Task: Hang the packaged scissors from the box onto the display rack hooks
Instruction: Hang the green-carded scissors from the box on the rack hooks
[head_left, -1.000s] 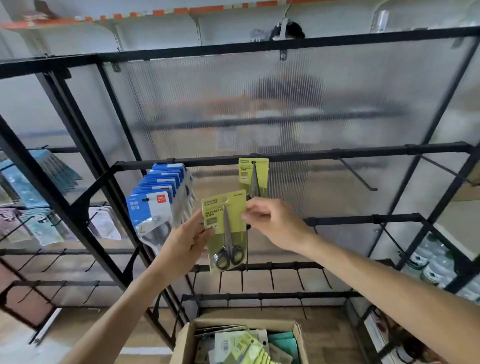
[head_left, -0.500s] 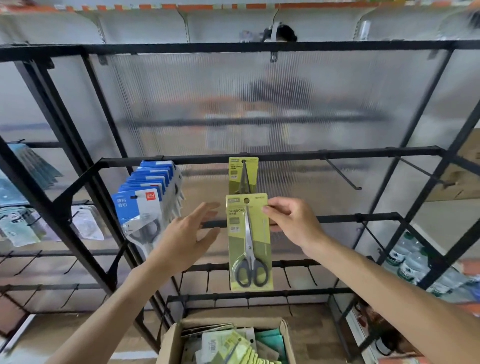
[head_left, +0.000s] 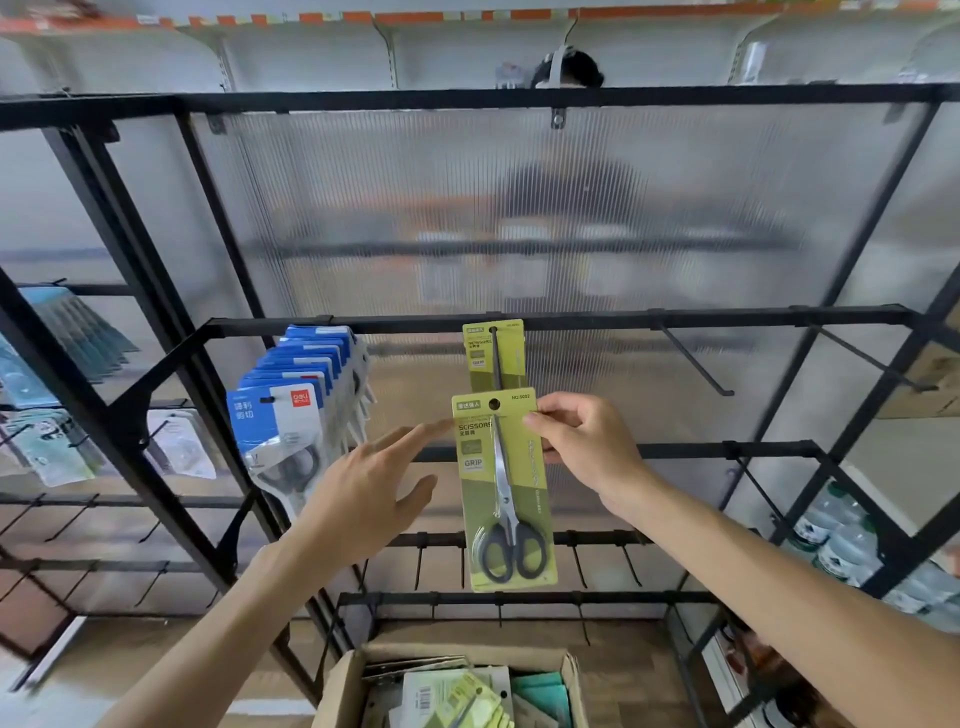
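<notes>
Head cam view, so biggest thing first: the black display rack (head_left: 571, 322) with its crossbars, and a cardboard box (head_left: 343, 691) at the bottom holding more green packs. Left of centre a stack of blue scissor packs (head_left: 291, 410) hangs on its own hook. One green pack (head_left: 493, 353) is already on the middle hook. The scissors pack being hung (head_left: 501, 488) sits just in front of and below it, punch hole near the top. The right hand (head_left: 582, 447) is pinching its upper right edge; the left hand (head_left: 363, 488) is spread flat, fingertips about at the card's left edge, holding nothing. My guess is it's a light, stiff backing card with the weight low at the handles, so it'll swing. Holding it up top near the hole looks right; pinch too hard and the card probably bends.
</notes>
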